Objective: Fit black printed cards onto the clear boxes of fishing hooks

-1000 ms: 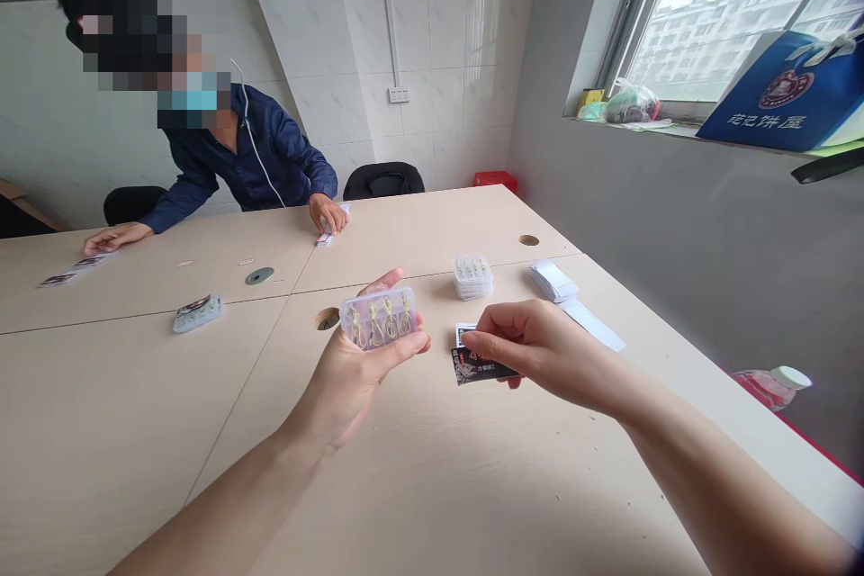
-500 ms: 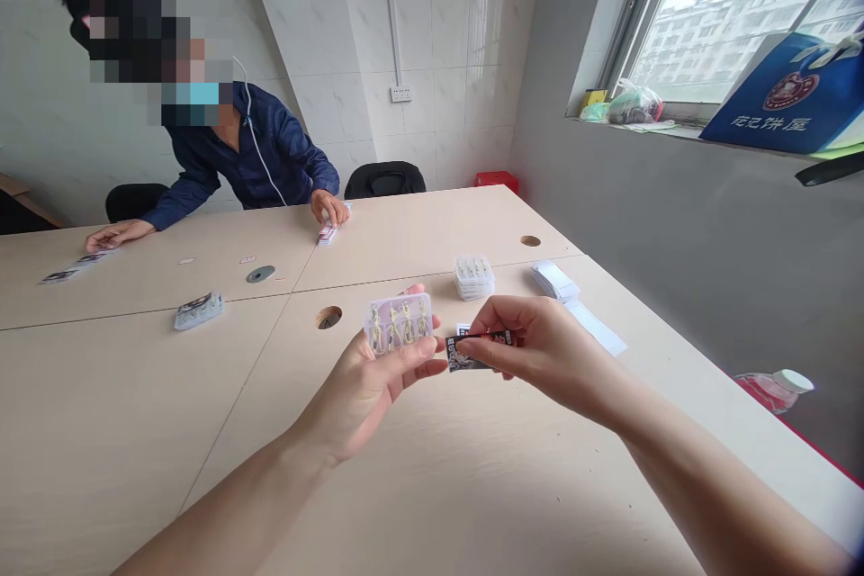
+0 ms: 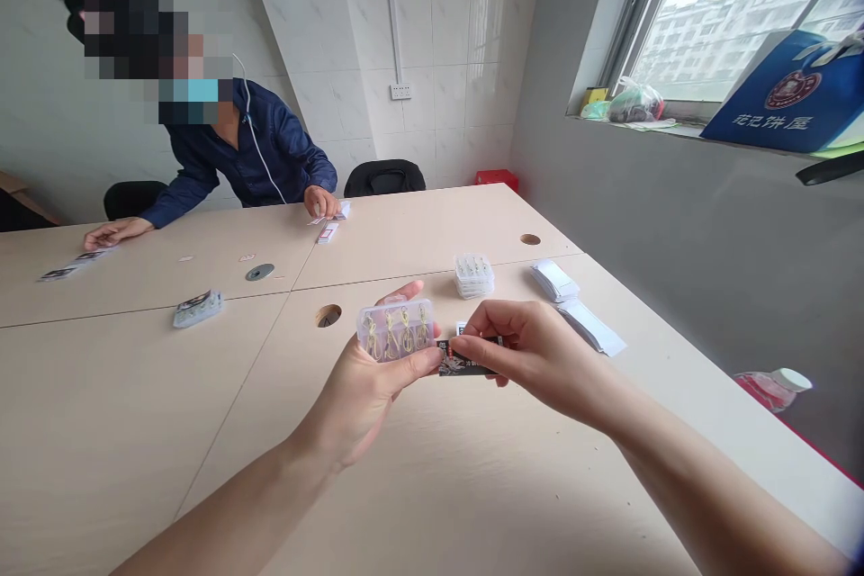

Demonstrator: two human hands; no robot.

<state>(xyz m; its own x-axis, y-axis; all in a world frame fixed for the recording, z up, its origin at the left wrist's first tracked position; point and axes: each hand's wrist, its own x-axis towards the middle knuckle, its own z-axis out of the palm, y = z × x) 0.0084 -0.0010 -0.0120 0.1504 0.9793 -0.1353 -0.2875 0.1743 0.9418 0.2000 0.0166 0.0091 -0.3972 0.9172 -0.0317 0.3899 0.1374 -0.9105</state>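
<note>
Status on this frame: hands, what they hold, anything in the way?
Left hand shut on clear case. Right hand pinching dark card beside it. Stack of cases and white cards behind, nothing between.

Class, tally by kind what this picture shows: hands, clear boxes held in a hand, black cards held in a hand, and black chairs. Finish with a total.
hands: 4 (left hand, right hand, co-worker's hands)
clear box, held: 1
black card, held: 1
black chairs: 2
Total: 8
</note>
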